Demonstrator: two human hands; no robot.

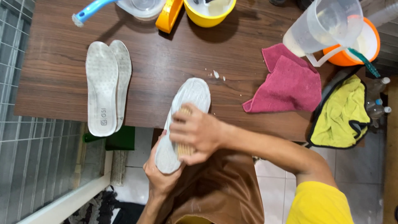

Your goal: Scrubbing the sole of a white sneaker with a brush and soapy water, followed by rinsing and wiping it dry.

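A white shoe [187, 99] lies sole-up over the near edge of the brown wooden table [174, 62]. My left hand [159, 176] grips its heel end from below. My right hand [197, 133] presses a wooden scrub brush [183, 147] against the sole; my fingers cover most of the brush. Two white insoles [107, 85] lie side by side on the table to the left.
A pink cloth [290, 83] and a yellow cloth with black trim [340, 116] lie at the right. A clear jug [323, 27], an orange bowl [369, 45], a yellow bowl [209, 12] and a blue-handled brush [89, 10] line the far side. Grey tiles cover the wall at the left.
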